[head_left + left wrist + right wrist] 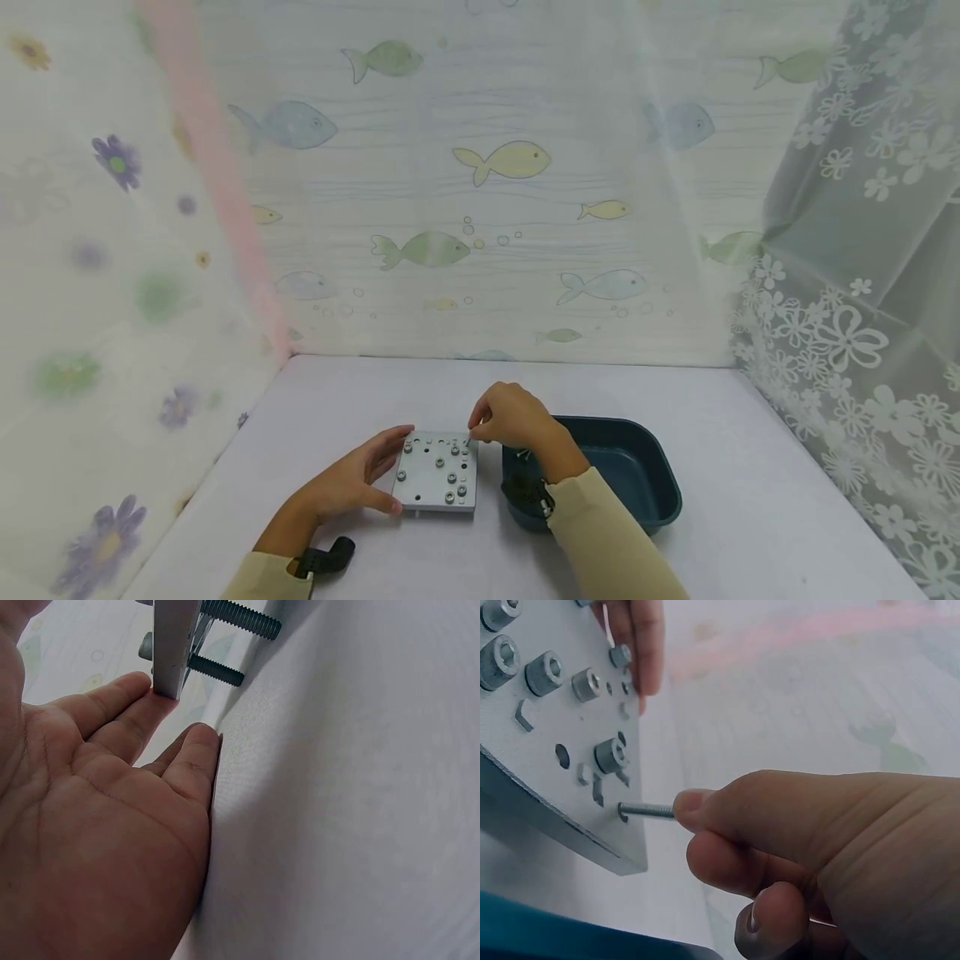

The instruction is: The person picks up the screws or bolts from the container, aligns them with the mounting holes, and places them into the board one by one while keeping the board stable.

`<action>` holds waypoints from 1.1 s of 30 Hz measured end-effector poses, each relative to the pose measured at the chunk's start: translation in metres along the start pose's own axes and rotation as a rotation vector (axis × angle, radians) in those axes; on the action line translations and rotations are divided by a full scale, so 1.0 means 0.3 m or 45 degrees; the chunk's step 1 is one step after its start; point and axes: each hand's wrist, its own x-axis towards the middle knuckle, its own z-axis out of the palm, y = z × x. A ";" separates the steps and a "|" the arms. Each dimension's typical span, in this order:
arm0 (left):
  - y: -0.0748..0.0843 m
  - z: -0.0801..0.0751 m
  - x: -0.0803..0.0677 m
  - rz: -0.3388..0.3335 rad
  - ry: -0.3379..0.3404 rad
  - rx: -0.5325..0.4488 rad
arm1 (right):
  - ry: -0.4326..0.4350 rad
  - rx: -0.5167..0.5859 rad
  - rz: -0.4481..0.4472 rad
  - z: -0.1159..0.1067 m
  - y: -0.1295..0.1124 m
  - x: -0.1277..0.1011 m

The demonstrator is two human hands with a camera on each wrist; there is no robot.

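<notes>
right hand (508,414) pinching a thin bolt (646,811), its tip sitting at a hole near the far right corner of the grey plate (438,482) | left hand (352,483) open, fingers bracing the plate's left edge | plate lying mid-table, blue tub (637,467) just right

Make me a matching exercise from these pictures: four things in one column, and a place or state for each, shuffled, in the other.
Things:
1. left hand
2. right hand
3. plate
4. tub

States:
A. dark teal, right of the plate
B. grey, with bolts in its holes
C. steadies the plate's left edge
D. pinches a bolt at a hole in the plate

Pairs: 1-C, 2-D, 3-B, 4-A
</notes>
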 end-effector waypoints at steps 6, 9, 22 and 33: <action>0.007 0.002 -0.001 -0.014 0.003 0.004 | -0.006 -0.030 0.039 0.011 -0.006 0.011; 0.008 0.003 -0.002 -0.021 0.008 0.005 | 0.004 -0.046 0.039 0.020 -0.008 0.017; -0.006 -0.002 0.000 0.001 -0.004 -0.014 | -0.004 -0.114 0.034 0.052 -0.017 0.027; -0.004 0.000 0.000 0.000 -0.007 -0.013 | -0.008 -0.169 0.023 0.061 -0.022 0.018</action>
